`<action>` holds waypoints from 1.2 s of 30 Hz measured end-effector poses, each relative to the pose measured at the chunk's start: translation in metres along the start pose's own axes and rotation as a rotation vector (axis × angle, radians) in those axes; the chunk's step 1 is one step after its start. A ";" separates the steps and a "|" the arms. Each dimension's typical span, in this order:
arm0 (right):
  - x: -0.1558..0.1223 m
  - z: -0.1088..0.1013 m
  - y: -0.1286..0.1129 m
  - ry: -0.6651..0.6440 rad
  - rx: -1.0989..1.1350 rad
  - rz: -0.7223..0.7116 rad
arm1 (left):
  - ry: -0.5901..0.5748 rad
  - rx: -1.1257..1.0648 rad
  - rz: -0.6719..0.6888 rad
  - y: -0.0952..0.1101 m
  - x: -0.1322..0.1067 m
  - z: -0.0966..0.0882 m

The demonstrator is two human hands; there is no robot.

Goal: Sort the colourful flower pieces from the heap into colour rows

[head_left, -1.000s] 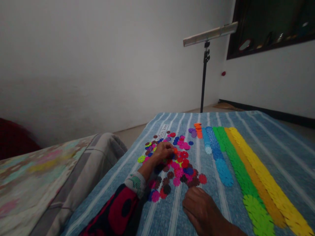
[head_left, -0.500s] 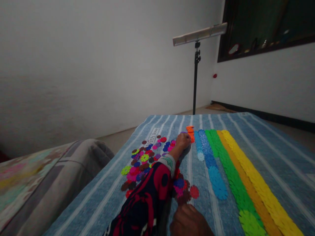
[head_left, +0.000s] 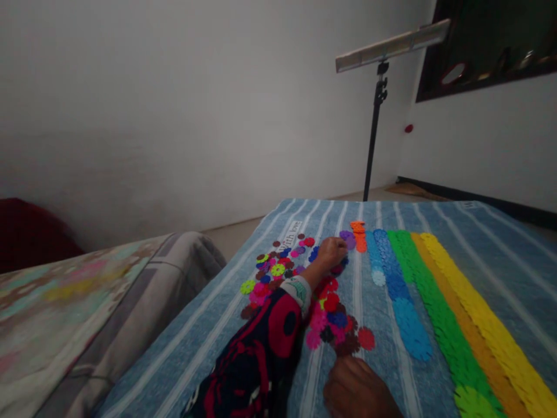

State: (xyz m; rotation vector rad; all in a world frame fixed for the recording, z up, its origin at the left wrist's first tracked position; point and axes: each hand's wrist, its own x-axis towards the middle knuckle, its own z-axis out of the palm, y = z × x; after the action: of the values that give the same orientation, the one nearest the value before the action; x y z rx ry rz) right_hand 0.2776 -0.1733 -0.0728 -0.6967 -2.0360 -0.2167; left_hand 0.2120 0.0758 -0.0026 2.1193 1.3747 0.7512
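My left hand (head_left: pixel 333 254) reaches over the far part of the bed-like surface, its fingers pinched together. Just past the fingertips lie purple flower-shaped discs (head_left: pixel 348 238), left of a short row of orange discs (head_left: pixel 359 237). Whether a disc sits in the pinch, I cannot make out. My right hand (head_left: pixel 360 390) is curled near the front, close to a brown disc (head_left: pixel 347 345) at the edge of the mixed pile; what its fingers hold, if anything, is hidden. Loose mixed discs (head_left: pixel 277 269) lie left of and behind my left forearm.
Overlapping rows of blue (head_left: pixel 394 273), green (head_left: pixel 439 319), mustard (head_left: pixel 467 319) and yellow discs (head_left: pixel 487 307) run down the right side. Everything lies on a striped blue cloth (head_left: pixel 183 354). A lamp stand (head_left: pixel 372 139) rises behind; a covered bed (head_left: pixel 130 290) is at the left.
The view has turned left, so the scene sits further right. My left hand has drawn back slightly from the orange row, showing purple discs beside it. My right hand stays curled.
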 end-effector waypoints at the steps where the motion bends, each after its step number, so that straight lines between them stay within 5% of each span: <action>1: 0.001 -0.004 -0.002 -0.017 0.024 0.018 | 0.004 0.023 0.010 -0.007 -0.009 -0.011; 5: 0.008 -0.020 -0.008 -0.071 0.139 0.094 | -0.022 0.064 -0.013 -0.041 -0.053 -0.065; 9: 0.011 -0.033 -0.012 -0.195 0.197 0.116 | 0.081 -0.032 -0.157 -0.078 -0.100 -0.118; 13: 0.009 -0.036 -0.012 -0.244 0.194 0.126 | 0.266 -0.091 -0.256 -0.100 -0.135 -0.145; 19: 0.006 -0.038 -0.012 -0.285 0.192 0.133 | 0.443 -0.125 -0.258 -0.102 -0.162 -0.134; 24: 0.006 -0.041 -0.011 -0.297 0.212 0.131 | 0.446 0.081 -0.140 -0.097 -0.169 -0.128; 30: 0.007 -0.043 -0.014 -0.288 0.182 0.144 | 0.303 0.397 0.027 -0.082 -0.172 -0.119; 36: 0.008 -0.044 -0.014 -0.301 0.181 0.154 | 0.043 0.579 0.062 -0.056 -0.178 -0.101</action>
State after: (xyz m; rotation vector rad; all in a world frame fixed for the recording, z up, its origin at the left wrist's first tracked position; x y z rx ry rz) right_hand 0.2987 -0.2004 -0.0403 -0.8044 -2.2380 0.1707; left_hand 0.0466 -0.0574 0.0015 2.5994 1.7104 0.4535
